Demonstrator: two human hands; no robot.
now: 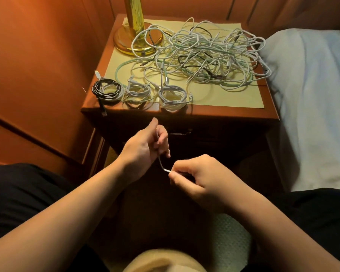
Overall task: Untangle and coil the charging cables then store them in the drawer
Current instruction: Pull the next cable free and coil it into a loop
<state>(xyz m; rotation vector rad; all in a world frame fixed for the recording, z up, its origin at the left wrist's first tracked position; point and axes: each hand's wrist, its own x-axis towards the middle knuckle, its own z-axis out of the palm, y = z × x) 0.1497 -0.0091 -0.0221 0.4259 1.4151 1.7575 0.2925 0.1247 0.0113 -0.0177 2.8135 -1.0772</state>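
A big tangle of white, pale green and black charging cables [200, 54] covers the nightstand top [224, 99]. Three coiled cables lie along its front edge: a black and white one [106, 91], a white one [137, 92] and another white one [172, 96]. In front of the nightstand my left hand [145, 146] grips a thin white cable [161, 162] between curled fingers. My right hand [200, 177] pinches that cable's connector end just below. The closed drawer [214, 134] with its dark handle sits behind my hands.
A brass lamp base [130, 42] stands at the nightstand's back left, with cable loops lying over it. A bed with a pale sheet [312, 95] is on the right. Wood-panelled wall runs on the left. My dark-clothed legs frame the bottom of the view.
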